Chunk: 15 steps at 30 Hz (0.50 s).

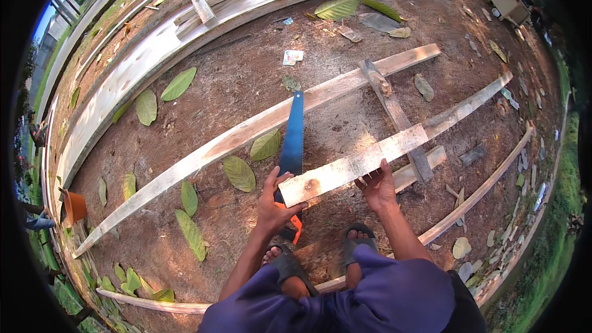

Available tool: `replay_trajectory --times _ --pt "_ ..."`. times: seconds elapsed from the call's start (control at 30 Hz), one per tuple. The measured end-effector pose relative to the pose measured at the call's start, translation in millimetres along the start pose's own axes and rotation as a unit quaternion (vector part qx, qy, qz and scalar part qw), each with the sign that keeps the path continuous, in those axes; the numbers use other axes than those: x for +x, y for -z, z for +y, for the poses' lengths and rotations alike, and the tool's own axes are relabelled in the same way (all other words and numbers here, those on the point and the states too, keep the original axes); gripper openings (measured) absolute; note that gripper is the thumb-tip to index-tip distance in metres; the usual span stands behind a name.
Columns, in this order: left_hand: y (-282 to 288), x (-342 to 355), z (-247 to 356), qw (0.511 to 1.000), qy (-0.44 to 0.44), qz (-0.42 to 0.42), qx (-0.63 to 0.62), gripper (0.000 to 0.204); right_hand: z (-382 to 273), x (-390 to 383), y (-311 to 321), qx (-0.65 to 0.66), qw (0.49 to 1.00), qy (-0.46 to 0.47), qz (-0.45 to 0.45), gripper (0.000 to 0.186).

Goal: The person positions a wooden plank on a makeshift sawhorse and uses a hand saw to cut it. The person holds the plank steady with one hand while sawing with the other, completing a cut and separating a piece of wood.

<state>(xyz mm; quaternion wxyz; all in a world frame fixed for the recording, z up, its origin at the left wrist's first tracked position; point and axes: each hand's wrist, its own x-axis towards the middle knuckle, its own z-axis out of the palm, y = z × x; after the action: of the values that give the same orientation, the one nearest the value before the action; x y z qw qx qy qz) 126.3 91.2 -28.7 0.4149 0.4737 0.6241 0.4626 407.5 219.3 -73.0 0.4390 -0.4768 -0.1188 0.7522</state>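
Observation:
A short, pale wooden plank [354, 163] with a dark knot near its left end is held in front of me. My left hand [270, 202] is closed around that left end. Along the near edge my right hand [377, 186] grips the plank, thumb at the edge and fingers underneath. The plank's far right part overlaps a crosspiece [390, 100] and a narrow wooden strip [472, 106]. Below the left end is a handsaw [292, 139] with a blue blade and an orange and black handle. The plank hides part of the saw.
A long wooden batten [203, 151] crosses the dirt beyond the saw. Farther off lies a wide long board [151, 43] with short wood pieces [202, 5] on it. Another batten [475, 196] runs near my feet. Large leaves [239, 174] and an orange bucket [74, 206] are around.

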Motion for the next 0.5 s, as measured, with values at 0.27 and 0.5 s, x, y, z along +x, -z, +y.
replay_trajectory --times 0.27,0.5 --pt "-2 -5 -6 0.999 0.021 0.027 -0.04 0.106 -3 -5 -8 0.042 0.999 0.0 -0.03 0.087" --pt "5 0 4 0.994 0.075 0.008 -0.084 0.094 8 0 -2 0.099 0.993 0.039 -0.056 0.064"
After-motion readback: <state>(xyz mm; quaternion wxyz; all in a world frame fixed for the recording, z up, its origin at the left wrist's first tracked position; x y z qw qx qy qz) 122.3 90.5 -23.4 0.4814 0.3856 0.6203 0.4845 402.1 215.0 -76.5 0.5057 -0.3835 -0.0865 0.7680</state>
